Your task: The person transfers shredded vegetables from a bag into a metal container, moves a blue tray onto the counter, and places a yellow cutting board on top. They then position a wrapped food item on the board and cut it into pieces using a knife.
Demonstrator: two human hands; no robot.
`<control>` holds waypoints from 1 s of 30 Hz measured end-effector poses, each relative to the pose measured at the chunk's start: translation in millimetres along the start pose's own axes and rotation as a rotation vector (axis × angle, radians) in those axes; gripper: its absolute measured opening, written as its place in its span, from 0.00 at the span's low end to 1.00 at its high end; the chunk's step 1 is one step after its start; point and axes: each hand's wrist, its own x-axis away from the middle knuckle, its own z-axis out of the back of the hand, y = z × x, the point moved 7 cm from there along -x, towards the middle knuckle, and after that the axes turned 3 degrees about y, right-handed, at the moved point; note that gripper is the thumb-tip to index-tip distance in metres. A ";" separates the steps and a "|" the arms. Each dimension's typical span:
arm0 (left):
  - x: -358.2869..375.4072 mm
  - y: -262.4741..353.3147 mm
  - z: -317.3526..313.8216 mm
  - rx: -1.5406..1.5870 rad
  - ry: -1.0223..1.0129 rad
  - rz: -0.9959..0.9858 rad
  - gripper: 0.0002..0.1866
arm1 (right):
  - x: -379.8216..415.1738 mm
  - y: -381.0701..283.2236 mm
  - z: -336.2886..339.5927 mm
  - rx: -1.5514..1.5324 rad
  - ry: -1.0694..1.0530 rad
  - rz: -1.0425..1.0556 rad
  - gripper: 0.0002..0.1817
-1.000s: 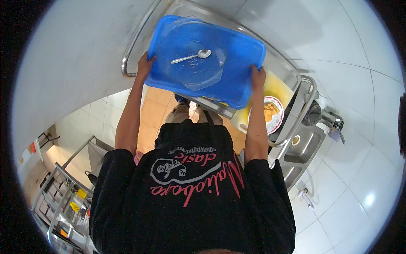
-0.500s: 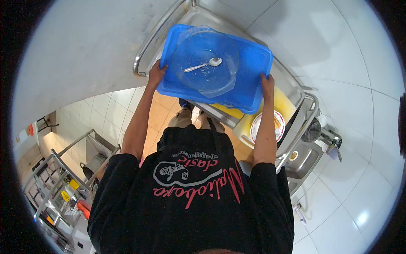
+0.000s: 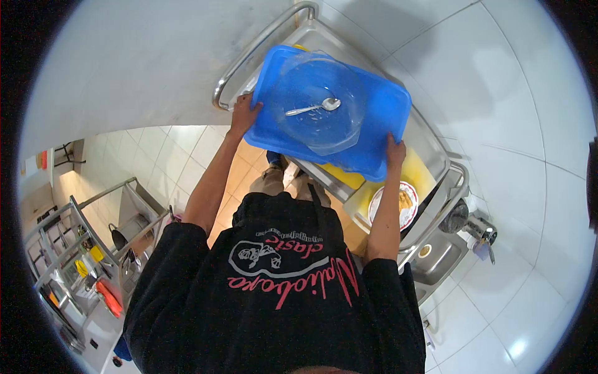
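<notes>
The left hand gripped the left end of a blue tray and the right hand its right end, over a steel counter. The tray looked stiff and light, best held level by both short ends, since the clear bowl and spoon on it could slide. Fingertips beneath were hidden; the bowl's rim was hard to make out, and the right forearm partly covered a plate.
</notes>
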 end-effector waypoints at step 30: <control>18.4 -17.9 5.7 0.080 0.027 0.076 0.20 | 35.9 -8.2 -5.9 -0.045 -0.061 0.004 0.24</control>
